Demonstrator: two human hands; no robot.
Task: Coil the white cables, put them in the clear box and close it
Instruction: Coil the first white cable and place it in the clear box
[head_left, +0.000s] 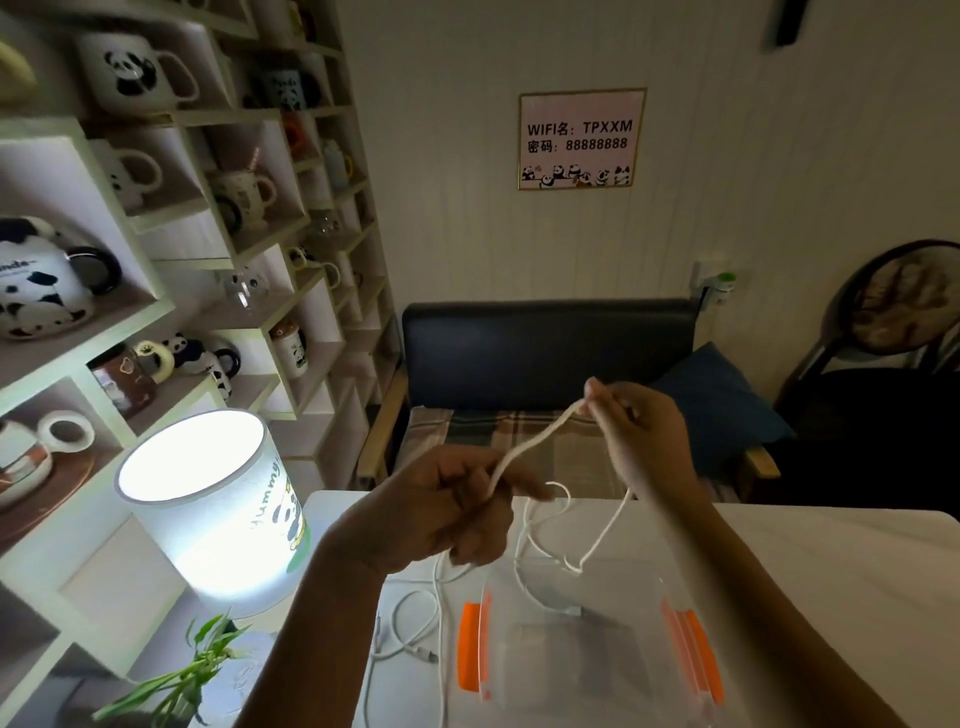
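— Well, where's the white cable (530, 447)?
— Stretched between both hands, above the desk (831, 551).
— And the left hand (441, 512)?
— Fingers closed around one stretch of it.
— The right hand (636, 426)?
— Raised higher, fingertips pinching the other end; slack loops dangling toward the clear box (587, 639).
— Other cables?
— Second white cable (410, 631) lying loose on the desk, left of the box, beside its orange latch (470, 647).

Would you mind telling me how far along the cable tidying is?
Early. Nothing looks coiled or boxed yet. In hand: both hands, left and right, stretch one white cable. Left: another cable lies loose on the table, and filling and closing the clear box.
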